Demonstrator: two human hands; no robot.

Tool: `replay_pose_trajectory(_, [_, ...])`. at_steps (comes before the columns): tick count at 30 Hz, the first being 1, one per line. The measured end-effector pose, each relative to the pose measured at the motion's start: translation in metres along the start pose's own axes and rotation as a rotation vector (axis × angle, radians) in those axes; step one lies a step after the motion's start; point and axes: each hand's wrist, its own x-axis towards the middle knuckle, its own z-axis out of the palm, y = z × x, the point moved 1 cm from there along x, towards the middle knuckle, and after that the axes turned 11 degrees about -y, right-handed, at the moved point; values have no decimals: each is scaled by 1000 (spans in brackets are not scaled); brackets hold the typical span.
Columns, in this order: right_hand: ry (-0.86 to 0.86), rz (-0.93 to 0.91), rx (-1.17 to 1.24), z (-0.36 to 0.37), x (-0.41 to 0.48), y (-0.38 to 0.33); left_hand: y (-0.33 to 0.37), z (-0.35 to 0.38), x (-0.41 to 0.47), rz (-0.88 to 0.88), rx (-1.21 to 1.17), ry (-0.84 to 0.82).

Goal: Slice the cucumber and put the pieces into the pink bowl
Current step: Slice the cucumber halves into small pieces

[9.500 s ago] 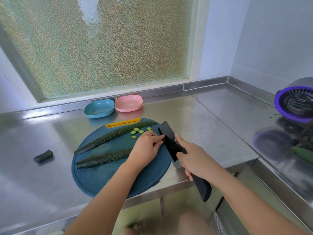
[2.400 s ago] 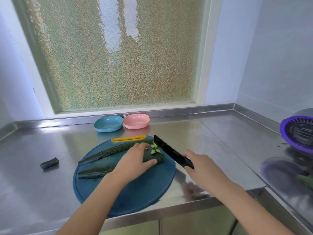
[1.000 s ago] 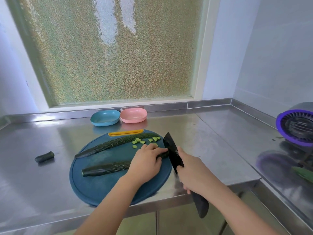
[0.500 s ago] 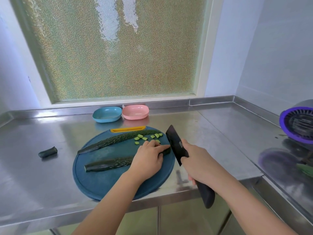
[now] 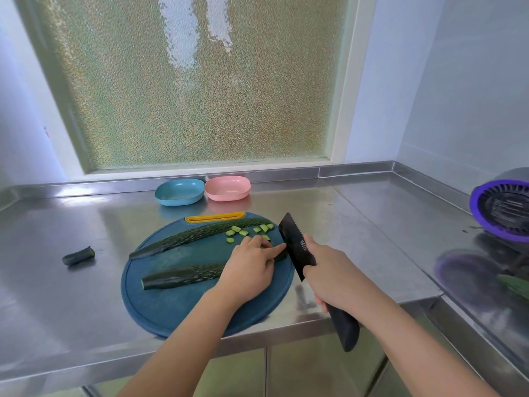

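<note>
Two long cucumber halves lie on the round blue cutting board [image 5: 171,308]. My left hand [image 5: 249,267] presses down the right end of the near cucumber half [image 5: 183,277], fingers curled over it. My right hand [image 5: 332,275] grips a black knife [image 5: 297,245], whose blade stands at the cucumber's right tip beside my left fingertips. The far cucumber half [image 5: 194,234] lies untouched. Several small cut pieces [image 5: 243,232] are scattered at the board's back right. The pink bowl [image 5: 227,188] stands behind the board with nothing visible in it.
A blue bowl [image 5: 179,191] sits left of the pink one. A cucumber end piece [image 5: 78,255] lies on the steel counter [image 5: 57,296] at the left. A purple-rimmed appliance [image 5: 503,209] stands at the right edge. The board overhangs the counter's front edge.
Over the earlier frames the knife blade rose and came down again at the near half's right end, and more small pieces lie at the board's back right. My left hand stays on the cucumber.
</note>
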Motion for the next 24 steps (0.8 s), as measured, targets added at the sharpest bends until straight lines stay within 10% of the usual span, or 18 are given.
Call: replay_pose_trajectory(24, [-8,49,-20,19,12,-2,-3,2,3,33,9,-16])
